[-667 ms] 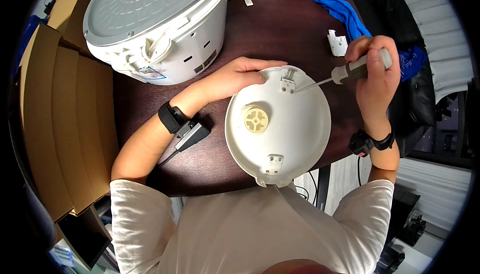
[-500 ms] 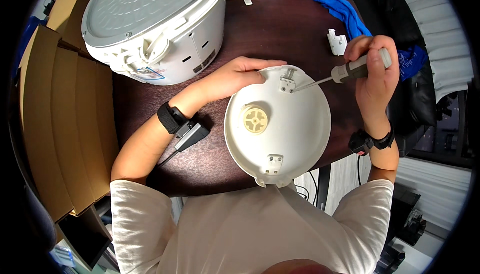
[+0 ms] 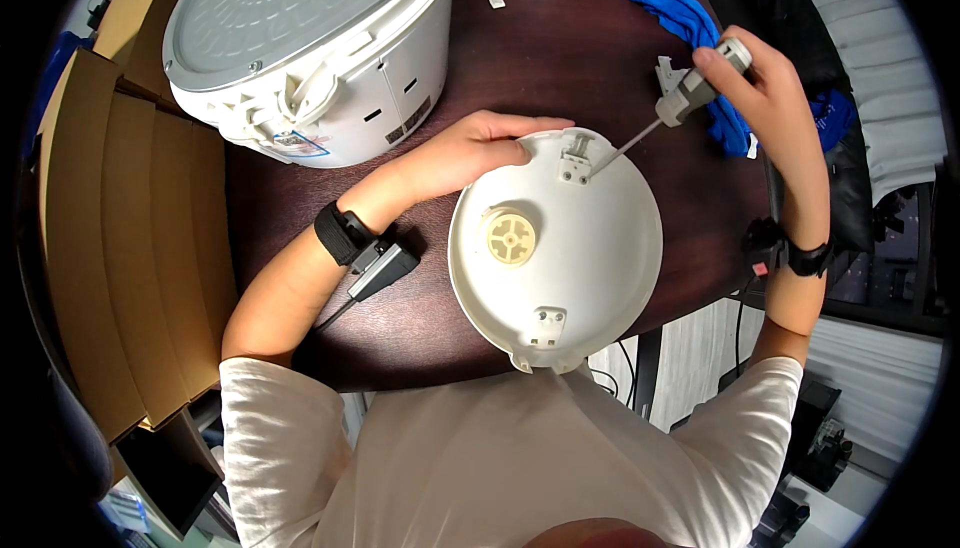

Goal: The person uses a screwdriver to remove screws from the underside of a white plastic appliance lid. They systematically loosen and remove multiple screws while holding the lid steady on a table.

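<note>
My left hand point(image 3: 470, 148) is pressing flat-fingered on the round white lid point(image 3: 556, 248) lying before me, right hand point(image 3: 762, 88) clenching the screwdriver point(image 3: 668, 113), tip seated in the far bracket point(image 3: 575, 161); near bracket point(image 3: 546, 326) apparently untouched.

Single head-worn fisheye view looked steeply down, close above the dark round table point(image 3: 560, 58); edges bowed outward.

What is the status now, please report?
Left hand steadies the round white lid at its rim. Right hand holds screwdriver, tip at the lid's bracket. Nothing in the way.
</note>
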Tool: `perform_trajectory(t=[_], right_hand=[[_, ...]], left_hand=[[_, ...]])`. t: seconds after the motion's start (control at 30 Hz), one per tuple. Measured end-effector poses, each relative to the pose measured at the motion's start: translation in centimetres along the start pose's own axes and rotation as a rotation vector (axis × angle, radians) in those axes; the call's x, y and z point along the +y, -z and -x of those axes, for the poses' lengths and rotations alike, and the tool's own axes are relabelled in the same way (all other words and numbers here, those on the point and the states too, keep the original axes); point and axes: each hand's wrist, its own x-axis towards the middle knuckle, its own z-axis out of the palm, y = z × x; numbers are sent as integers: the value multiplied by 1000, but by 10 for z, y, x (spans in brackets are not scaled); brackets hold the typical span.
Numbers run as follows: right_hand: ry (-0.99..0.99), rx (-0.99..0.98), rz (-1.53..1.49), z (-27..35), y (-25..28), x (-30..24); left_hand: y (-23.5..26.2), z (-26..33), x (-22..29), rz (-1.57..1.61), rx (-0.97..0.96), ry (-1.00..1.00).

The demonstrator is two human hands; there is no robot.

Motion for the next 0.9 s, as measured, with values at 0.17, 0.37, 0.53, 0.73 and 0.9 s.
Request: perform_trajectory(t=[0.17, 0.37, 0.53, 0.73, 0.9], right_hand=[[50, -28, 412, -11, 7, -15], [45, -104, 145, -9, 2, 20], [72, -129, 54, -8, 2, 12], [117, -171, 58, -5, 7, -11], [227, -169, 30, 1, 9, -12]], left_hand=[[0, -1, -1, 31, 1, 18], [-5, -15, -6, -6, -16, 63], [-2, -8, -5, -39, -17, 44], [0, 1, -4, -64, -7, 34], [1, 3, 0, -74, -40, 52]])
